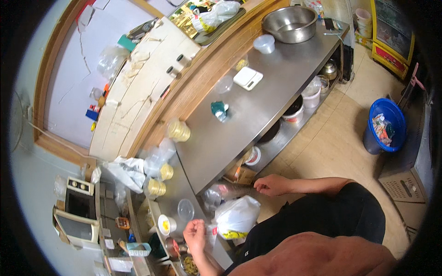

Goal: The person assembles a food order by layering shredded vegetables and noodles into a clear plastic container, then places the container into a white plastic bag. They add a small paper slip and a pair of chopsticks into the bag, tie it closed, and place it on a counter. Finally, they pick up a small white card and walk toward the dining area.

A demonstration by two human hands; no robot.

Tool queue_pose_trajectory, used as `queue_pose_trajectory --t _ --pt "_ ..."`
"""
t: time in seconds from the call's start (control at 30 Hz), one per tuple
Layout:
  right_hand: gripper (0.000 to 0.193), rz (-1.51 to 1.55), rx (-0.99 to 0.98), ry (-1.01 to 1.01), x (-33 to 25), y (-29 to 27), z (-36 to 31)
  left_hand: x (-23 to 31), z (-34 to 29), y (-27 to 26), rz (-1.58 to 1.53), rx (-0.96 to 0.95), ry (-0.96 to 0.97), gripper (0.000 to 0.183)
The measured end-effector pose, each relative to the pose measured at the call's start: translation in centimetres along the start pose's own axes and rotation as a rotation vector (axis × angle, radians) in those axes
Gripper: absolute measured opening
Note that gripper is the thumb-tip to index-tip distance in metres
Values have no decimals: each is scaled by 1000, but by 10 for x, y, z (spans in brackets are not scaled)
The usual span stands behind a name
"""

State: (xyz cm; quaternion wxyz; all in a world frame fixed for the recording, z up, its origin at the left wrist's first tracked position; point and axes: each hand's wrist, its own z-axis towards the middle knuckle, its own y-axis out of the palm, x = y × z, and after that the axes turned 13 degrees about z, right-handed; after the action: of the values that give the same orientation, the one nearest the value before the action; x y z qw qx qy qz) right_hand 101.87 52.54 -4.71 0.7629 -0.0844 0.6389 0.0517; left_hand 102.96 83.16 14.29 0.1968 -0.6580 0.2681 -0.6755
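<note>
My left hand point(195, 233) is above the near end of the steel counter, its fingers curled in together. Anything inside them is hidden. Beside it are a white tub point(166, 225) with something yellow inside and a round clear plastic bowl point(186, 210). Out over the counter's front edge hangs my right hand point(270, 185), fingers bent inward and nothing visible in them. Near it are a cardboard box point(242, 175) on the lower shelf and a tied white plastic bag point(237, 215).
Along the steel counter point(202, 152) stand a white scale point(248, 78), a green-and-white packet point(219, 110), stacked yellowish tubs point(178, 130) and a large metal basin point(291, 25). Buckets point(293, 110) fill the shelf below. A blue bin point(386, 125) stands on the floor at right.
</note>
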Motion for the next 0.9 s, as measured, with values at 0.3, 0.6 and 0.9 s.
queue_pose_trajectory --t 0.3,0.6,0.9 --pt "91 8 352 93 21 -175 56 138 200 129 -134 -381 376 6" --pt "90 -19 434 -71 10 -273 137 270 370 216 -130 -755 731 8" --pt "93 -301 541 -281 -3 -377 254 385 504 265 -108 -665 776 10"
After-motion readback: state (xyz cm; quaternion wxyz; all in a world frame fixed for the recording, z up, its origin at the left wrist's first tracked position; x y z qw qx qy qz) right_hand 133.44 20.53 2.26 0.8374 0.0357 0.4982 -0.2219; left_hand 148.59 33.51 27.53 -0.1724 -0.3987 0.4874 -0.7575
